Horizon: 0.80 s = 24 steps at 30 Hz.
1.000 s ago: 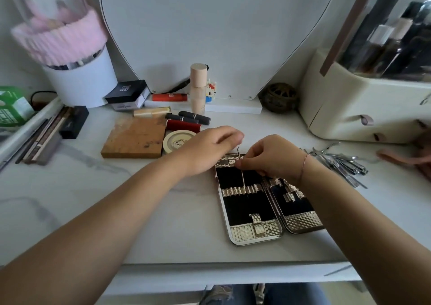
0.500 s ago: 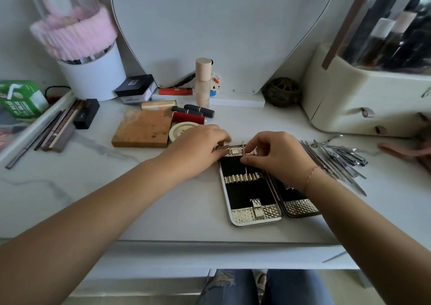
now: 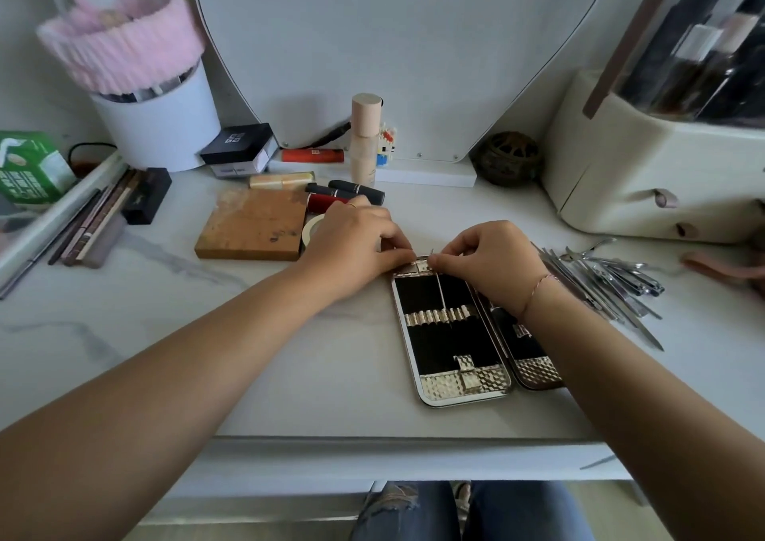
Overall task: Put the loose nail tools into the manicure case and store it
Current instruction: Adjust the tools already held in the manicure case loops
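The manicure case (image 3: pixel 449 391) lies open on the white marble table, black lining with silver textured straps. A thin metal nail tool (image 3: pixel 442 295) runs down its left half, its lower part tucked under the middle strap. My right hand (image 3: pixel 492 263) pinches the tool's top end at the case's far edge. My left hand (image 3: pixel 356 246) rests on the case's far left corner, fingertips pressing the rim. A pile of several loose steel nail tools (image 3: pixel 604 284) lies to the right of the case. My right wrist hides part of the case's right half (image 3: pixel 534 358).
A wooden block (image 3: pixel 252 226), lipsticks (image 3: pixel 356 190), a bottle (image 3: pixel 365 139) and a mirror base stand behind the case. A cream drawer organiser (image 3: pixel 645 184) stands at back right, a white pot with pink trim (image 3: pixel 157 118) at back left. The table's front edge runs close below the case.
The thin tool went from held above the case's far edge to lying down in the left half under the strap. Both hands stayed at the case's far end.
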Tool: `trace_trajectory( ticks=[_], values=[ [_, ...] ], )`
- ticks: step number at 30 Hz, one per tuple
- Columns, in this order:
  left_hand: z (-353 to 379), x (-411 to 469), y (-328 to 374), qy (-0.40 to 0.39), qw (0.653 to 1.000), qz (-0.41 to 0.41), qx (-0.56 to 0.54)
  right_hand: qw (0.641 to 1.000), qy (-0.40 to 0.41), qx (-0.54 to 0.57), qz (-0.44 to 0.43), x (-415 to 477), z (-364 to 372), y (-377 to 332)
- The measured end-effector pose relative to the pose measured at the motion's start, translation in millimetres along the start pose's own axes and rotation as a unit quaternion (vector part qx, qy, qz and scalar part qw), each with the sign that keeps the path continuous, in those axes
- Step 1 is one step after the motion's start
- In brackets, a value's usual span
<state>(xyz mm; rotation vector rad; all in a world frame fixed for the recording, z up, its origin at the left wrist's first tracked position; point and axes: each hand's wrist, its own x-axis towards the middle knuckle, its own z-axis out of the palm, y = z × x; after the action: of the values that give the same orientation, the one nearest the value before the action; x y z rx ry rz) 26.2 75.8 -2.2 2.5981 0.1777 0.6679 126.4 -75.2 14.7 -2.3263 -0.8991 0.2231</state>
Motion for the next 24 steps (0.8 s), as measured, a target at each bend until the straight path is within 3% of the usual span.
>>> trace_trajectory(
  ticks=[24],
  values=[
    [0, 2, -1, -0.029, 0.999, -0.022, -0.006, 0.997, -0.026, -0.056, 0.045, 2, 3, -18]
  ],
)
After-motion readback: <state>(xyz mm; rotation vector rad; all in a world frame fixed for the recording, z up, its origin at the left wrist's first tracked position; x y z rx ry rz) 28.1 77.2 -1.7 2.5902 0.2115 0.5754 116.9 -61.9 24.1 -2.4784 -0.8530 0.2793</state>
